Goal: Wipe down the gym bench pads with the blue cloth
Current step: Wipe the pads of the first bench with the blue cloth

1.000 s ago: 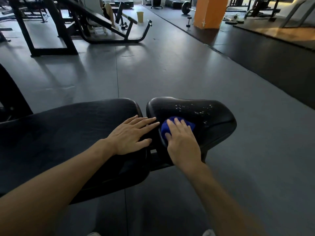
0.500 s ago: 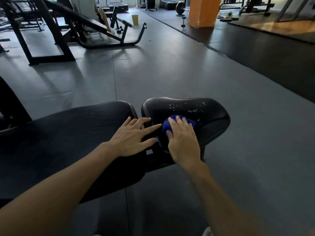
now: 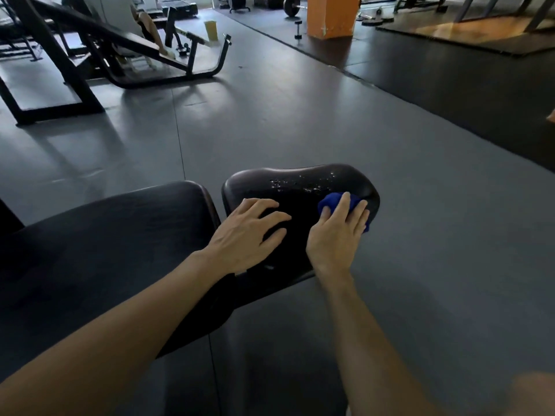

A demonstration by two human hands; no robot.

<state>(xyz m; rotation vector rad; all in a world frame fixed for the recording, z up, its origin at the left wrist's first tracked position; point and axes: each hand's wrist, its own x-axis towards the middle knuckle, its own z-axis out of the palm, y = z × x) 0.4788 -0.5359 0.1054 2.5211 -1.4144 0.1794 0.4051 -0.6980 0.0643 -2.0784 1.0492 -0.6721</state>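
Observation:
A black gym bench lies below me: a long back pad [image 3: 114,235] on the left and a smaller seat pad [image 3: 303,187] on the right, with water droplets shining on the seat's far part. My right hand [image 3: 338,235] presses a bunched blue cloth [image 3: 329,204] onto the seat pad's right side, fingers curved over it. My left hand [image 3: 249,232] rests flat with spread fingers on the seat pad's left part, over the gap between the pads.
Grey rubber floor surrounds the bench. A black incline machine [image 3: 144,52] with a person seated behind it stands at the far left. An orange pillar [image 3: 332,15], a small dumbbell [image 3: 298,30] and a yellow cup [image 3: 210,30] are far back. Darker mats lie at the right.
My right hand has slid the cloth from the seat pad's near left part to its right side. My left hand has shifted from the back pad's end onto the seat pad.

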